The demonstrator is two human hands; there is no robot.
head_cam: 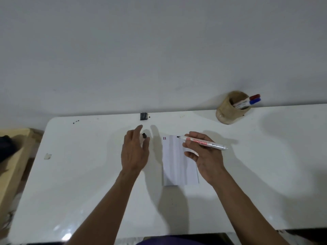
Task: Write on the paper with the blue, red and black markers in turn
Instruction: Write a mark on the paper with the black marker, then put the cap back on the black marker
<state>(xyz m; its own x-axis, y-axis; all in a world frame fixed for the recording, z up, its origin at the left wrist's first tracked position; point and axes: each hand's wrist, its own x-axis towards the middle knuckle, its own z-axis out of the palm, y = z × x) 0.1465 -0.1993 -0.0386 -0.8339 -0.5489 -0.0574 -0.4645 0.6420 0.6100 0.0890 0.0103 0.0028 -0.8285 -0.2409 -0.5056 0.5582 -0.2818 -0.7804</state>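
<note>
A white paper lies on the white table, with small blue and red marks at its top left corner. My right hand holds an uncapped black marker over the paper's top right, tip pointing left. My left hand hovers left of the paper with fingers apart. A small black cap lies just beside its fingertips; whether they touch it I cannot tell. The red marker and the blue marker stand capped in a tan cup at the back right.
A small black object sits at the table's far edge by the wall. A scrap of tape sticks to the left part of the table. A wooden piece of furniture stands left of the table.
</note>
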